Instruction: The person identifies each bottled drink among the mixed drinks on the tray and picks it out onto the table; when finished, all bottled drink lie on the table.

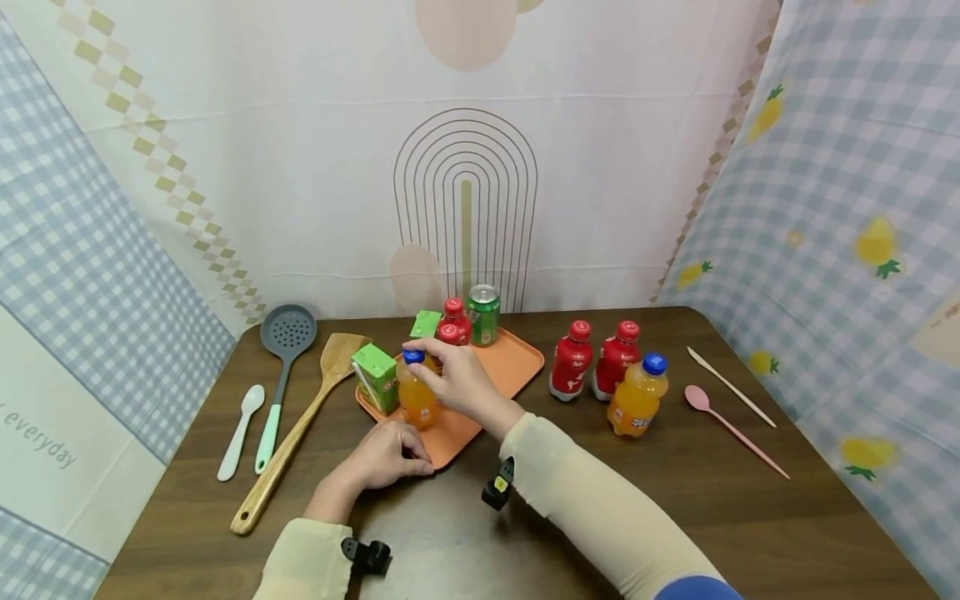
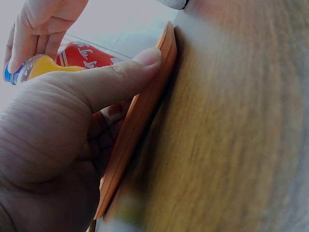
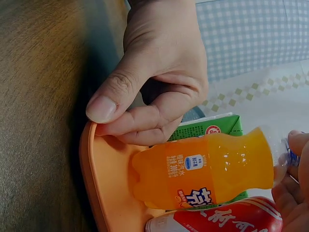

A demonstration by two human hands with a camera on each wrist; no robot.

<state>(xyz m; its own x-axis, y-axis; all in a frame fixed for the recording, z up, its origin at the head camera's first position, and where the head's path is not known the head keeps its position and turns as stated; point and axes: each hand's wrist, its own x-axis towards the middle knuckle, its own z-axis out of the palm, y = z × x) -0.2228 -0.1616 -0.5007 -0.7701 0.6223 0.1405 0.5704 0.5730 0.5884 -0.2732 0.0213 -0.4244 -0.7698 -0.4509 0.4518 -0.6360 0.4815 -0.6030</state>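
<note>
By its blue cap, my right hand (image 1: pixel 463 382) pinches a bottle of orange soda (image 1: pixel 417 402) that stands upright at the near left of an orange tray (image 1: pixel 517 360). My left hand (image 1: pixel 384 457) grips the tray's near rim, thumb on the outside, as the left wrist view shows. A green drink carton (image 1: pixel 378 379) with a straw stands just left of the bottle. Behind are a second green carton (image 1: pixel 426 323), two red bottles (image 1: pixel 454 312) partly hidden by my right hand, and a green can (image 1: pixel 483 317) at the tray's far end.
Right of the tray stand two red bottles (image 1: pixel 572 362) and another orange soda bottle (image 1: pixel 637 400). Beyond them lie a pink spoon (image 1: pixel 697 398) and a pale stick-like knife (image 1: pixel 731 387). On the left lie a wooden spatula (image 1: pixel 300 433), a grey skimmer (image 1: pixel 288 332) and a white spoon (image 1: pixel 242 433).
</note>
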